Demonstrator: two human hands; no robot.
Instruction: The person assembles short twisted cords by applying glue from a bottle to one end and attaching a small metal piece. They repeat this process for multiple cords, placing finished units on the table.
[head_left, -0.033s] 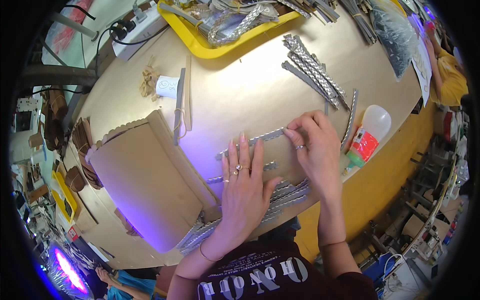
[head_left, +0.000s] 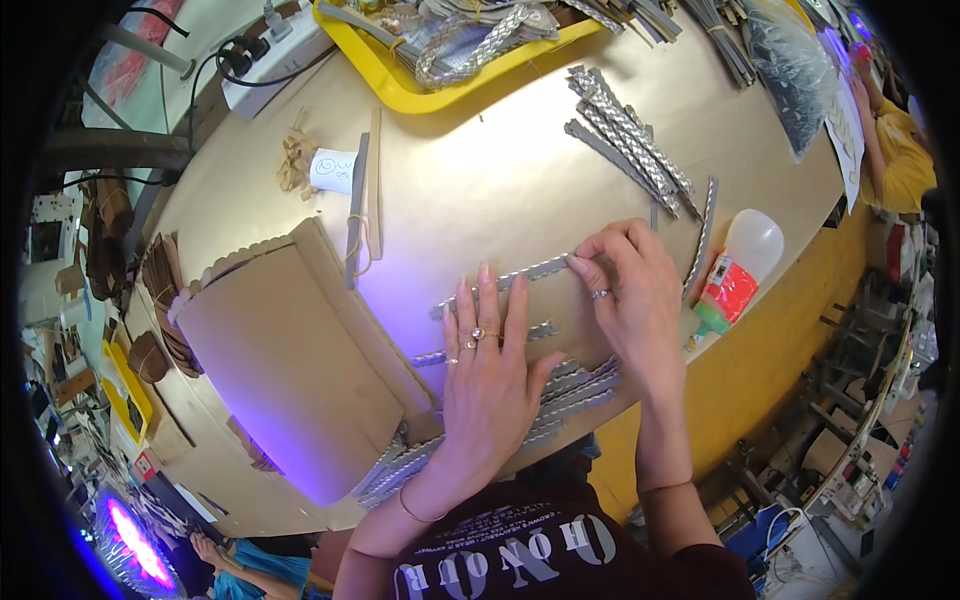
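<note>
A grey strip with a silvery braided edge (head_left: 545,269) lies slantwise on the covered table. My right hand (head_left: 640,305) pinches its right end between thumb and fingers. Flat across the strip's left part rests my left hand (head_left: 487,390), fingers stretched out and rings on them; it hides some of the strip. A second braided strip (head_left: 430,359) passes beneath the left hand's fingers, showing on both sides. Several more strips (head_left: 580,395) lie stacked beside the left thumb, and others (head_left: 400,470) show by the left wrist.
A brown cardboard folder (head_left: 290,370) lies at left. Beside my right hand are a squeeze bottle (head_left: 735,280) with a red label and a single braided strip (head_left: 703,235). Farther back are a braided bundle (head_left: 630,140) and a yellow tray (head_left: 400,100). Other people work nearby.
</note>
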